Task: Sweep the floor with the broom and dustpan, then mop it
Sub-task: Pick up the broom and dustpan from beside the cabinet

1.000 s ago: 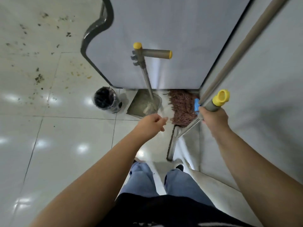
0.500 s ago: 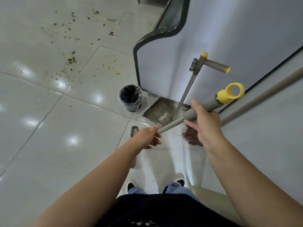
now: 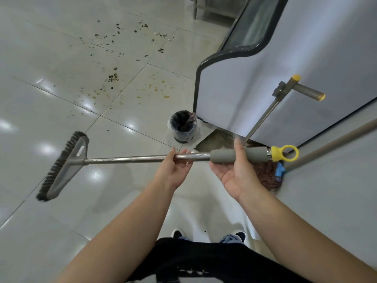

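The broom [image 3: 126, 159] is held level above the floor [image 3: 51, 119], its bristle head [image 3: 63, 166] out to the person's left and clear of the tiles. The left hand [image 3: 173, 170] has its grip curled around the bare metal shaft. The right hand [image 3: 234, 170] lies palm up under the grey foam sleeve, thumb raised against it and fingers wrapped behind, so its grip is also on the broom. A yellow hanging ring [image 3: 285, 153] caps the handle end.

A small white label [image 3: 80, 150] sits on the broom head; its writing is too small to read.

The dustpan [image 3: 216, 139] rests on the floor against the grey cabinet [image 3: 265, 82], its long handle [image 3: 263, 117] leaning up. The mop [image 3: 269, 176] lies just right of it. A black-lined bin [image 3: 183, 127] stands beside the cabinet corner. Dark crumbs and yellowish stains [image 3: 114, 78] are scattered farther out.
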Action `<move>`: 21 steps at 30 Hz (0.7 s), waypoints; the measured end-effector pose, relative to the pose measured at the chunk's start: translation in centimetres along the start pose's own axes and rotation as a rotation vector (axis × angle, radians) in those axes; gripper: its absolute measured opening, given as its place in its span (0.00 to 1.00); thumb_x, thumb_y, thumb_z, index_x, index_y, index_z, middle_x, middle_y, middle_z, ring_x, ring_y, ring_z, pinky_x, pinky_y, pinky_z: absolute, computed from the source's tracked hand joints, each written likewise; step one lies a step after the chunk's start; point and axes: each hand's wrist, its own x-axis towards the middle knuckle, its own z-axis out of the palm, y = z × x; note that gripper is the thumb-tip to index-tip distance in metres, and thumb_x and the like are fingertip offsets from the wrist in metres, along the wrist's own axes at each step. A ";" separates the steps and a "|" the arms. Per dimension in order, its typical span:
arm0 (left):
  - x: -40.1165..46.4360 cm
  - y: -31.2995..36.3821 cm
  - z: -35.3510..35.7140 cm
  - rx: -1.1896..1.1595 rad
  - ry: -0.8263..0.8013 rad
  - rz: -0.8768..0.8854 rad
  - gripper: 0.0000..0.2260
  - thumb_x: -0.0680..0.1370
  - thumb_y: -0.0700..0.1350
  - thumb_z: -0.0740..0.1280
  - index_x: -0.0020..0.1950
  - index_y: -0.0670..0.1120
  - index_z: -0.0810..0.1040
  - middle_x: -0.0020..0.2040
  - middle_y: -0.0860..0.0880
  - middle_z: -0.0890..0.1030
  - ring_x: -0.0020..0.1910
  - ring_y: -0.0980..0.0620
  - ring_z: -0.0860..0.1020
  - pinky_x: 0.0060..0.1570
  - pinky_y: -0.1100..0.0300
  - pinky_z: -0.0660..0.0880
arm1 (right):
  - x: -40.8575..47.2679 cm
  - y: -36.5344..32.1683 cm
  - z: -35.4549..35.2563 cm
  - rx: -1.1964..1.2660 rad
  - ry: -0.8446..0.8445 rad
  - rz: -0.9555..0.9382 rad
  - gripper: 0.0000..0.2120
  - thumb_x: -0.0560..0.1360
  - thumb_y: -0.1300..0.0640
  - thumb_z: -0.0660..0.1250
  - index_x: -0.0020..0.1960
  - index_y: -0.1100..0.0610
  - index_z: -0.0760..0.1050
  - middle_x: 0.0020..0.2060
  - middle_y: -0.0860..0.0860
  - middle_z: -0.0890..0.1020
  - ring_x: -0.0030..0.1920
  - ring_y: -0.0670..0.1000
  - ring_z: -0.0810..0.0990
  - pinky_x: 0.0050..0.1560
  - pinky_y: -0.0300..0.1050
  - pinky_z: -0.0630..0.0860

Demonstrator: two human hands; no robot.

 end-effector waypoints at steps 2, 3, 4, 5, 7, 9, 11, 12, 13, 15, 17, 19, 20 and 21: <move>-0.3 0.4 -1.2 0.069 -0.017 0.027 0.11 0.80 0.47 0.61 0.43 0.41 0.73 0.39 0.47 0.82 0.42 0.51 0.79 0.51 0.50 0.74 | -0.6 0.9 0.2 -0.223 -0.045 0.209 0.32 0.72 0.33 0.58 0.53 0.62 0.73 0.49 0.63 0.80 0.44 0.56 0.82 0.39 0.46 0.81; -0.5 0.5 -1.7 0.108 -0.024 0.025 0.11 0.79 0.49 0.61 0.42 0.43 0.74 0.39 0.50 0.82 0.44 0.53 0.79 0.53 0.48 0.72 | -0.9 1.2 0.2 -0.368 -0.095 0.318 0.37 0.72 0.29 0.53 0.51 0.64 0.73 0.48 0.65 0.79 0.44 0.58 0.82 0.39 0.46 0.81; -0.6 0.4 -2.1 0.140 -0.030 0.019 0.11 0.79 0.50 0.62 0.41 0.45 0.75 0.41 0.52 0.82 0.46 0.54 0.78 0.53 0.47 0.72 | -1.2 1.3 0.4 -0.476 -0.147 0.393 0.41 0.72 0.28 0.49 0.50 0.66 0.73 0.47 0.66 0.80 0.45 0.59 0.82 0.38 0.46 0.82; -0.7 0.1 -2.4 0.164 -0.036 0.009 0.11 0.79 0.51 0.62 0.41 0.46 0.76 0.43 0.53 0.81 0.48 0.54 0.77 0.51 0.48 0.72 | -1.4 1.4 0.8 -0.530 -0.195 0.419 0.42 0.73 0.28 0.46 0.49 0.68 0.74 0.46 0.66 0.80 0.44 0.59 0.82 0.38 0.45 0.82; -0.9 -0.6 -2.5 0.201 -0.062 -0.020 0.11 0.78 0.53 0.62 0.43 0.48 0.78 0.47 0.52 0.80 0.54 0.52 0.76 0.52 0.50 0.73 | -1.5 1.3 2.3 -0.528 -0.251 0.342 0.39 0.75 0.31 0.46 0.48 0.67 0.75 0.45 0.64 0.81 0.44 0.57 0.83 0.37 0.43 0.82; -1.0 -1.5 -2.6 0.263 -0.076 -0.030 0.11 0.79 0.54 0.61 0.44 0.49 0.78 0.49 0.55 0.79 0.59 0.53 0.73 0.62 0.50 0.65 | -0.9 0.5 4.1 -0.517 -0.234 0.157 0.33 0.77 0.35 0.50 0.46 0.65 0.76 0.45 0.61 0.81 0.44 0.55 0.82 0.39 0.42 0.82; -1.2 -2.1 -2.4 0.297 -0.102 -0.059 0.12 0.78 0.54 0.61 0.43 0.50 0.79 0.48 0.59 0.80 0.59 0.54 0.72 0.65 0.49 0.59 | 0.1 -0.8 5.4 -0.670 -0.159 -0.014 0.27 0.77 0.37 0.55 0.46 0.62 0.76 0.49 0.59 0.81 0.46 0.52 0.81 0.45 0.42 0.80; -1.3 -2.5 -2.3 0.310 -0.114 -0.085 0.12 0.78 0.55 0.61 0.42 0.50 0.79 0.47 0.59 0.81 0.58 0.55 0.73 0.65 0.49 0.58 | 0.6 -1.3 5.6 -0.809 -0.126 -0.062 0.26 0.77 0.38 0.56 0.49 0.61 0.76 0.51 0.58 0.80 0.47 0.52 0.80 0.48 0.42 0.78; -1.3 -2.8 -2.1 0.323 -0.119 -0.113 0.12 0.78 0.55 0.61 0.42 0.49 0.78 0.47 0.58 0.81 0.57 0.55 0.74 0.65 0.49 0.58 | 1.0 -1.5 5.4 -0.971 -0.108 -0.063 0.26 0.76 0.37 0.56 0.53 0.61 0.75 0.52 0.57 0.79 0.49 0.53 0.79 0.50 0.44 0.77; -1.3 -3.6 -1.9 0.346 -0.123 -0.158 0.12 0.78 0.54 0.61 0.42 0.48 0.77 0.46 0.56 0.82 0.56 0.55 0.75 0.63 0.51 0.60 | 1.5 -1.5 4.6 -1.328 -0.084 0.045 0.31 0.74 0.33 0.56 0.57 0.60 0.74 0.49 0.56 0.80 0.49 0.54 0.79 0.54 0.49 0.76; -1.2 -4.6 -1.9 0.370 -0.121 -0.184 0.12 0.78 0.54 0.62 0.43 0.47 0.75 0.45 0.53 0.82 0.57 0.54 0.76 0.63 0.52 0.63 | 1.9 -1.6 3.5 -1.504 -0.049 0.225 0.35 0.71 0.29 0.54 0.52 0.61 0.74 0.46 0.58 0.80 0.43 0.56 0.81 0.48 0.48 0.79; -1.2 -5.5 -2.1 0.404 -0.124 -0.214 0.12 0.78 0.55 0.61 0.45 0.46 0.75 0.47 0.51 0.81 0.58 0.53 0.75 0.65 0.53 0.64 | 2.4 -2.0 2.5 -1.526 -0.086 0.421 0.41 0.71 0.27 0.50 0.47 0.65 0.76 0.38 0.62 0.82 0.30 0.55 0.81 0.32 0.41 0.78; -1.1 -5.8 -2.2 0.464 -0.124 -0.227 0.14 0.78 0.56 0.61 0.48 0.46 0.75 0.50 0.50 0.81 0.60 0.53 0.74 0.64 0.54 0.64 | 2.6 -2.1 2.1 -1.545 -0.113 0.469 0.43 0.71 0.26 0.48 0.44 0.67 0.77 0.33 0.62 0.81 0.25 0.54 0.79 0.27 0.38 0.75; -1.0 -5.9 -2.3 0.560 -0.126 -0.240 0.17 0.78 0.58 0.59 0.51 0.45 0.76 0.54 0.49 0.80 0.61 0.52 0.73 0.62 0.54 0.65 | 2.8 -2.3 1.6 -1.562 -0.126 0.469 0.44 0.71 0.26 0.46 0.41 0.67 0.78 0.29 0.61 0.81 0.21 0.52 0.76 0.24 0.36 0.73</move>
